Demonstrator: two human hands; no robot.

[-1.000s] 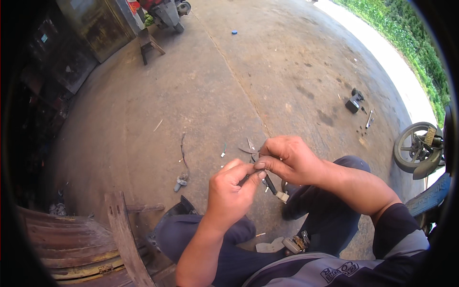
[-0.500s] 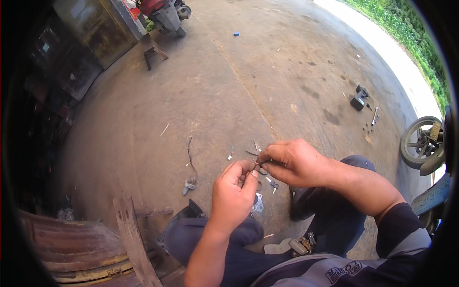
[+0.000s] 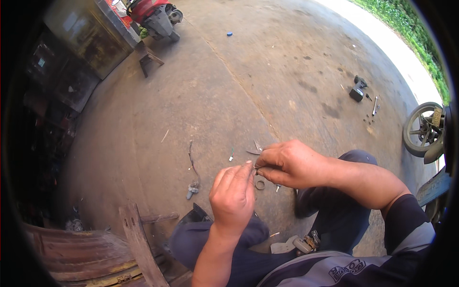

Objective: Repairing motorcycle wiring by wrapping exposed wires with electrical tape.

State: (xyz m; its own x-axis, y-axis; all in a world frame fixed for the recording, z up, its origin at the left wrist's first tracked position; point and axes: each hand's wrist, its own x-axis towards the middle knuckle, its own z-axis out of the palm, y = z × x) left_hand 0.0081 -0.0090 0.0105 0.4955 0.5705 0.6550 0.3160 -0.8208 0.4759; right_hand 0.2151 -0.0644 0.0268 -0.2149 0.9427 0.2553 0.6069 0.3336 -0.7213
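Observation:
My left hand [image 3: 233, 193] and my right hand [image 3: 295, 165] meet above the floor, fingertips nearly touching. Both pinch a thin wire, now mostly hidden by the fingers. Just beyond my right fingers lies a pointed dark tool [image 3: 253, 152], partly covered. Below the fingertips a dark ring [image 3: 259, 185] rests on the concrete, with a small key-like piece [image 3: 278, 188] to its right. Left of the hands are a small white connector [image 3: 231, 158] with a green wire and a dark cable [image 3: 191, 160] ending in a grey plug [image 3: 192, 190].
A worn wooden bench [image 3: 136, 239] stands near left. Further off are a low stool [image 3: 147, 60], a red scooter [image 3: 155, 19] and a small blue roll [image 3: 229, 34]. At right lie a black cordless drill [image 3: 356, 91] and a screwdriver [image 3: 375, 106], near a motorcycle wheel [image 3: 423, 131].
The left hand has turned more upright, its fingers closing over the wire that showed reddish between the fingertips before. The right hand stays nearly in place. The view has shifted slightly.

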